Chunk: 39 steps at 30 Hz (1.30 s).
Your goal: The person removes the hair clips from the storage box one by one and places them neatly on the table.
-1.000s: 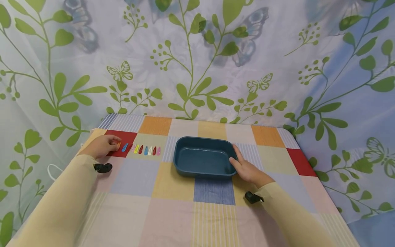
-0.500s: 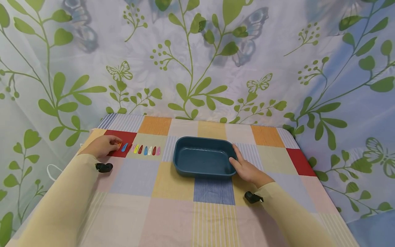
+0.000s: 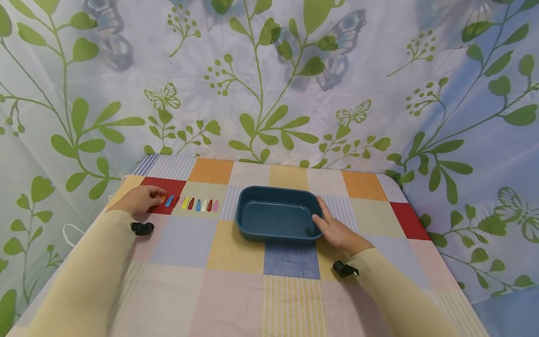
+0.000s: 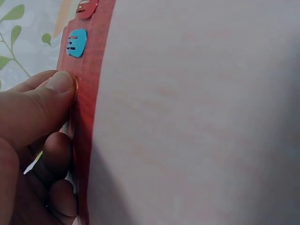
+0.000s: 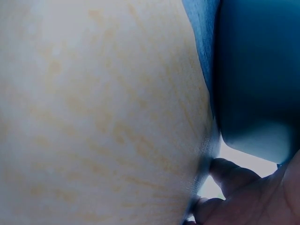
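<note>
At the left of the table, my left hand [image 3: 136, 201] is down at the end of a row of snap hair clips. Its thumb and fingers pinch an orange hair clip [image 3: 163, 199], mostly hidden by the thumb in the left wrist view, where only an orange edge shows. Beside it lies a blue hair clip [image 4: 77, 43], then a red one [image 4: 86, 8]. My right hand [image 3: 337, 230] holds the right end of a dark blue rectangular dish [image 3: 278, 238], thumb over the rim and fingers along the outer wall. Nothing lies inside the dish.
Several more clips in yellow [image 3: 185, 202], white [image 3: 204, 205], red and pink [image 3: 216, 205] continue the row toward the dish. A patchwork cloth [image 3: 236, 299] covers the table. Behind hangs a leaf-print curtain [image 3: 278, 70], and a white cable [image 3: 67, 234] loops at the left edge.
Almost nothing differs. The left hand stays at the orange clip and the right hand stays on the dish; the view has shifted very slightly.
</note>
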{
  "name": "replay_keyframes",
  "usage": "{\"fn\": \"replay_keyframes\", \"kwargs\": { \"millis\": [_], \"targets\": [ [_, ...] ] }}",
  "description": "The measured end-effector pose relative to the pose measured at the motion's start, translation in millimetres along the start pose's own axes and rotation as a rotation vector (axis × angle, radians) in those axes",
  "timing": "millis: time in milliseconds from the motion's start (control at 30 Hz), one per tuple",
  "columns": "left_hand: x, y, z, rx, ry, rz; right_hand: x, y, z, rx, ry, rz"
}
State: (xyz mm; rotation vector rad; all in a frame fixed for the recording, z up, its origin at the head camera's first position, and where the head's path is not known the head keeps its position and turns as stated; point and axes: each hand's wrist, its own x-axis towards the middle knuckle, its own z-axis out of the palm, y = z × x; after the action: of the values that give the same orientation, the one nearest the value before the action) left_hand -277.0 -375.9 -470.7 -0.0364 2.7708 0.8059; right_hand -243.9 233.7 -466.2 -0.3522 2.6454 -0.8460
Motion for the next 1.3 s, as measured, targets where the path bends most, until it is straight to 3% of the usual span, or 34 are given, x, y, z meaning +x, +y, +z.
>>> {"fn": "replay_keyframes", "kwargs": {
  "millis": [300,667,1300],
  "targets": [
    [-2.2,-2.6,2.6,0.022,0.017,0.037,-0.8,0.3,1.3,0.008,0.002,0.006],
    [-7.6,0.2,2.9,0.004,0.006,0.029,-0.7,0.0,2.1,0.005,0.005,0.011],
    [-1.3,-4.4,4.4,-0.015,-0.011,-0.01,-1.3,-0.5,1.2,0.0,0.004,0.009]
  ]
}}
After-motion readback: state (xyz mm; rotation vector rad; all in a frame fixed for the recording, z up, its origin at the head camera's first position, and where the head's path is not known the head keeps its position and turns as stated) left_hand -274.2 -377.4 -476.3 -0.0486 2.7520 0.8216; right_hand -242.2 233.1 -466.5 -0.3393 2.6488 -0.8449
